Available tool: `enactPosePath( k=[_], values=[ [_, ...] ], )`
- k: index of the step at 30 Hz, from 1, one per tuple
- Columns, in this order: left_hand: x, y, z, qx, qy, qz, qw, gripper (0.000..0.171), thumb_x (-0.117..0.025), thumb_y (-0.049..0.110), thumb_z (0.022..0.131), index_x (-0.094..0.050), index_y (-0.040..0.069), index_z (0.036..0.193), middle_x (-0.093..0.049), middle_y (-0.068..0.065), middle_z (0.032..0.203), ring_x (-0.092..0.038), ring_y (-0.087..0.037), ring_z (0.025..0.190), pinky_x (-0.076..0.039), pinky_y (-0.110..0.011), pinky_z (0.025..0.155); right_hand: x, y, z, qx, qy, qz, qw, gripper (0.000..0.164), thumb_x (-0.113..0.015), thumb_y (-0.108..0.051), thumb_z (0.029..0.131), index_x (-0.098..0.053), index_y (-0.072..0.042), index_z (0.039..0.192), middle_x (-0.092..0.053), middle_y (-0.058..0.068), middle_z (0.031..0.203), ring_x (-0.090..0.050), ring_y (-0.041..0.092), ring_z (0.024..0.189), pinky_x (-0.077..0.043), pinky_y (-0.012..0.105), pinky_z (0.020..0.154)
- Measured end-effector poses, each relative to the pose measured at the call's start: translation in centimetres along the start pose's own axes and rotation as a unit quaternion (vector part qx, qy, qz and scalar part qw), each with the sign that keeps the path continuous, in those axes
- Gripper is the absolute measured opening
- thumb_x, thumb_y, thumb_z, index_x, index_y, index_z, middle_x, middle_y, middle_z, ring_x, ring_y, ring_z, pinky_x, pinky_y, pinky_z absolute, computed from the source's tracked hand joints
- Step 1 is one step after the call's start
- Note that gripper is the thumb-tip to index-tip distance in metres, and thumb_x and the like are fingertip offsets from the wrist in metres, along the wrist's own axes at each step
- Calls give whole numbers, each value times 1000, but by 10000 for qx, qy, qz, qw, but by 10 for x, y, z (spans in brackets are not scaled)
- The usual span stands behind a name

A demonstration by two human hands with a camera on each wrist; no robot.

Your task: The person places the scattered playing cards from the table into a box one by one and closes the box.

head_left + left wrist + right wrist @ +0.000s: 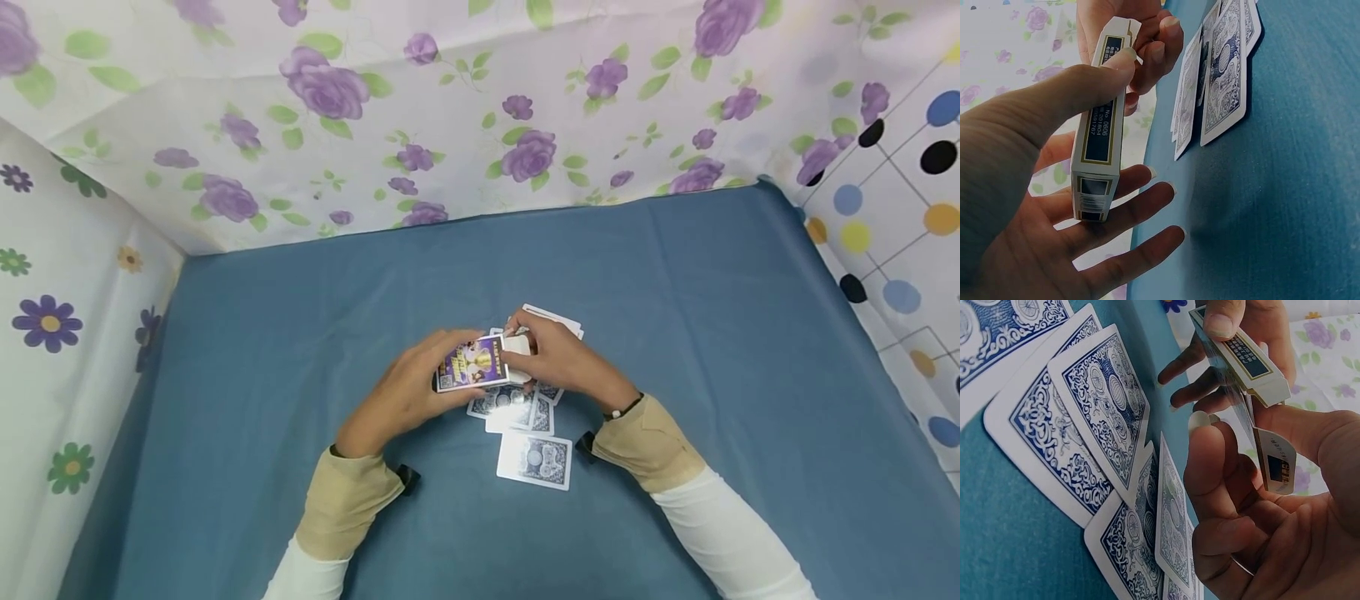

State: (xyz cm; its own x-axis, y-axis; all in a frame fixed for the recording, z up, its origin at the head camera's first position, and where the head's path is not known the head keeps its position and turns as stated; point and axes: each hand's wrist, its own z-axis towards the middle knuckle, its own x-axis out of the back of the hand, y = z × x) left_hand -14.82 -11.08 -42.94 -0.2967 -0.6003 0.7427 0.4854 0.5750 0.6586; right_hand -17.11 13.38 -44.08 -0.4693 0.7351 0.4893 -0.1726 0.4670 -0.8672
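My left hand (408,375) grips a playing card box (468,365) with a purple and gold printed face, thumb on its narrow dark-labelled side (1100,128). At the box's right end, an end flap (1275,464) stands folded out. My right hand (561,358) holds this end, its thumb at the opening beside the flap and its other fingers curled. Blue-and-white patterned playing cards (534,460) lie face down below the hands, several overlapping (1100,400) in a loose pile. The box's inside is hidden.
A blue cloth (300,317) covers the table. Purple-flowered sheeting (326,83) hangs behind it, with a daisy-patterned sheet (48,323) on the left and a dotted one (900,296) on the right.
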Motion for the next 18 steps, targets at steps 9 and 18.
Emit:
enactPosePath(
  k=[9, 18],
  values=[
    [-1, -1, -1, -9, -4, -44, 10000, 68, -74, 46, 83, -51, 24, 143, -57, 4, 130, -56, -11, 98, -47, -35, 80, 5, 4, 1, 166, -214, 246, 9993, 25, -63, -22, 96, -54, -10, 117, -51, 7, 62, -60, 32, 53, -51, 37, 52],
    [1, -2, -1, 28, 4, -223, 9997, 66, -75, 45, 83, -52, 26, 142, -56, 6, 130, -55, -11, 101, -46, -35, 82, 21, 8, -1, 376, -265, 821, 9956, 29, -65, -25, 95, -57, -7, 117, -59, 16, 68, -59, 38, 56, -51, 45, 55]
  ],
)
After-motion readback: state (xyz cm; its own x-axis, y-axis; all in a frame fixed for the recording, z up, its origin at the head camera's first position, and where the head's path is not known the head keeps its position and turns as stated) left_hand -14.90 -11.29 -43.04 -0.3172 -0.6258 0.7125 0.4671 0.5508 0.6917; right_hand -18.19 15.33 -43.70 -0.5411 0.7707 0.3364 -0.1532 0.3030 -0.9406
